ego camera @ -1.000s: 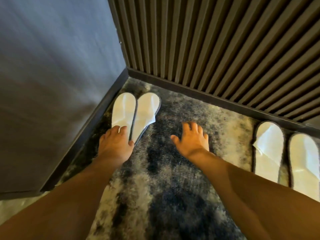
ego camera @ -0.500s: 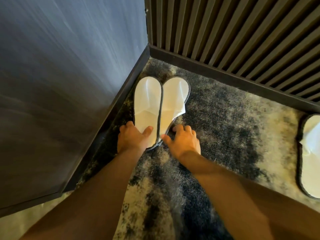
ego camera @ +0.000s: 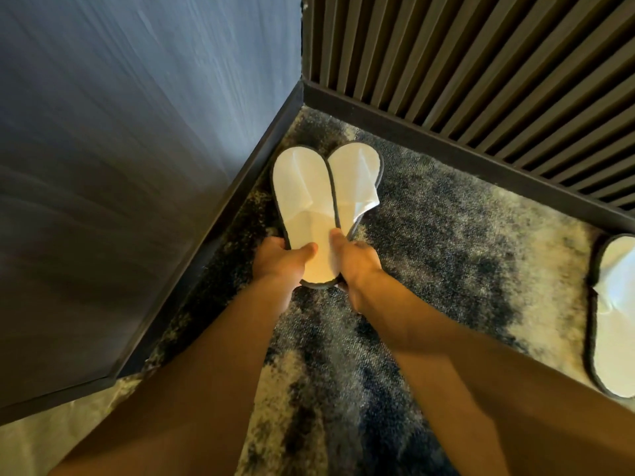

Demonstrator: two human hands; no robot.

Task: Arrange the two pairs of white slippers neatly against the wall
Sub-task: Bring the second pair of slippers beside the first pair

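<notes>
Two white slippers with dark trim lie side by side in the corner, toes toward the slatted wall. My left hand [ego camera: 280,257] grips the heel of the left slipper [ego camera: 302,197], thumb on its insole. My right hand [ego camera: 354,259] holds the heel end of the right slipper [ego camera: 355,176], which angles outward, its heel tucked under the left one. At the right edge lies another white slipper [ego camera: 615,314], only partly in view.
A blue-grey wall [ego camera: 137,149] with a dark baseboard runs along the left. A dark slatted wall [ego camera: 481,63] with its baseboard closes the far side. The floor is a mottled blue and cream carpet [ego camera: 446,242].
Both hands moved onto the corner pair and closed on the heels. The view shifted left, so the second pair slid to the right edge.
</notes>
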